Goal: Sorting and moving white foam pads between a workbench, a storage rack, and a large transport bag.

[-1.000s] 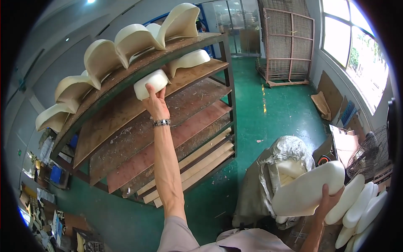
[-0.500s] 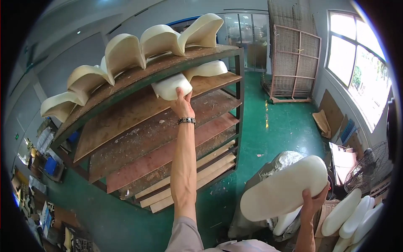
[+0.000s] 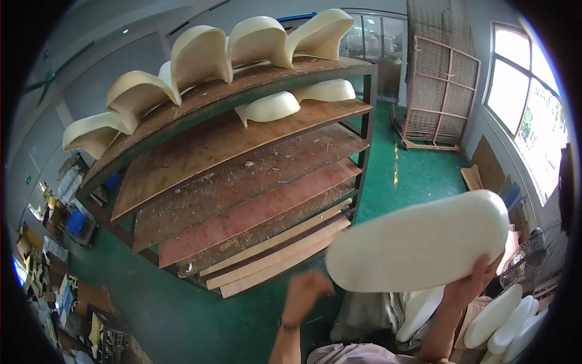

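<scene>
Right hand [image 3: 471, 285] up under a big cream foam pad [image 3: 418, 247] — long, rounded, slab-like, held well above the pile of similar white pads [image 3: 497, 315] at lower right. Fingers curled round the pad's lower right edge, thumb side hidden behind the foam; grip from one end only, most of the pad's length hanging out to the left unsupported. Left hand [image 3: 306, 291] low and blurred in mid-frame, holding nothing, just below the pad's left end; fingers spread or closed — cannot tell through the blur.

Ahead, the tall wooden rack [image 3: 242, 182]: curved foam shells [image 3: 200, 54] lined along the top board, two more cream pieces [image 3: 270, 106] lying on the second shelf, lower shelves bare and dusty.

Risks from here, judged from the hold: one-handed pinch at the end of a long, light, floppy piece — likely to twist or sag, slip from the fingers and land on the green floor [image 3: 418, 170]. Could clip the rack's front edge or steel post if swung in at an angle, denting the foam. Could also nudge the pieces already on the second shelf and push them off the back. Rough, gritty boards — possible scuffing on the soft surface.
</scene>
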Demonstrator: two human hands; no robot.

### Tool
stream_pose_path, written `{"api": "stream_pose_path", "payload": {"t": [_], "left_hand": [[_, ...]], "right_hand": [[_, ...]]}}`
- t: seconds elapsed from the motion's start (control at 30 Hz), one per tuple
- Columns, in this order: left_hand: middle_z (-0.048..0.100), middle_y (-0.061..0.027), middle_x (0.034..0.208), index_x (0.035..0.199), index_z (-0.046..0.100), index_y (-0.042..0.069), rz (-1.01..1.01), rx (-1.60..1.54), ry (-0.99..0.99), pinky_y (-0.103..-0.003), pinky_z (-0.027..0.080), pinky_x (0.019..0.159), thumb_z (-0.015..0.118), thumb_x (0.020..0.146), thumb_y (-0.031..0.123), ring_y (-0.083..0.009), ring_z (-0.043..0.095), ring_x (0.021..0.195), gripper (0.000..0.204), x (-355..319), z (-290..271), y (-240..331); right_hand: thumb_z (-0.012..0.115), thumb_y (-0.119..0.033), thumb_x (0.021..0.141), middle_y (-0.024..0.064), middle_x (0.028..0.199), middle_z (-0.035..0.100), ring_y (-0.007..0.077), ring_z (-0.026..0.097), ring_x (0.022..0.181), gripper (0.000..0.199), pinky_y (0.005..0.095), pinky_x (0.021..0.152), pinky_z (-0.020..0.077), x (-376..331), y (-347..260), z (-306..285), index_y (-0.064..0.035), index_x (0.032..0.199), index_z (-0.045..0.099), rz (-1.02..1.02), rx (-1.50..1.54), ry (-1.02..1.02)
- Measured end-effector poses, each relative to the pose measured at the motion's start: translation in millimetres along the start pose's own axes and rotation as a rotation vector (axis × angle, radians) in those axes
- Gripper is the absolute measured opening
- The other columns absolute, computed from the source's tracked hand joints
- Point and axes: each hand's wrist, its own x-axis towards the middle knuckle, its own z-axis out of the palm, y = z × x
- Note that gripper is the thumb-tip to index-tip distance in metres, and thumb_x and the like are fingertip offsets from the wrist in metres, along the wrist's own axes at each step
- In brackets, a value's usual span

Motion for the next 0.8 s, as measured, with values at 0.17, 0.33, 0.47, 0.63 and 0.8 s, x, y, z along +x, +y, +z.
{"api": "stream_pose_path", "payload": {"t": [0.17,0.33,0.47,0.63,0.8], "left_hand": [[0.05,-0.0163,0.143,0.145,0.043,0.004,0.153,-0.638,-0.234,-0.041,0.045,0.108,0.075,0.09,0.039,-0.024,0.052,0.131,0.073,-43.0,70.8,9.3],[0.043,-0.0048,0.149,0.149,0.037,0.013,0.443,-0.985,0.27,-0.044,0.039,0.113,0.076,0.076,0.062,-0.0225,0.042,0.137,0.096,28.2,40.9,20.8],[0.05,0.0033,0.141,0.139,0.051,0.013,0.572,-0.982,0.408,-0.041,0.041,0.108,0.073,0.08,0.064,-0.0173,0.045,0.131,0.081,36.2,2.4,-5.1],[0.051,0.0001,0.142,0.138,0.051,0.011,0.676,-0.896,0.535,-0.041,0.043,0.107,0.072,0.085,0.057,-0.0191,0.049,0.129,0.074,34.4,-41.5,-16.9],[0.059,-0.0029,0.132,0.137,0.052,0.006,0.752,-0.683,0.596,-0.037,0.047,0.103,0.061,0.097,0.048,-0.0169,0.055,0.122,0.059,52.0,-93.2,15.8]], "right_hand": [[0.052,-0.032,0.105,0.0095,0.133,0.058,0.0227,0.058,0.118,0.045,0.0397,0.099,0.0493,-7.2,-11.7,72.2,-0.0036,0.14,0.048,0.178,0.667,0.092],[0.055,-0.033,0.103,0.0083,0.131,0.059,0.0225,0.058,0.12,0.047,0.0408,0.101,0.0479,-68.6,-7.4,137.2,-0.0036,0.139,0.047,0.37,0.669,0.051],[0.067,-0.035,0.096,0.0086,0.127,0.06,0.0224,0.06,0.115,0.06,0.0398,0.097,0.0495,-108.1,-4.8,122.9,-0.0016,0.14,0.043,0.518,0.564,-0.201],[0.074,-0.035,0.09,0.0109,0.128,0.059,0.0244,0.059,0.117,0.069,0.0388,0.095,0.0509,-108.2,20.6,103.0,-0.0014,0.14,0.041,0.709,0.525,-0.432],[0.063,-0.049,0.092,0.0161,0.13,0.059,0.0301,0.065,0.111,0.073,0.0426,0.087,0.0568,-93.1,24.1,127.2,-0.0028,0.144,0.041,1.082,0.678,-0.406]]}}
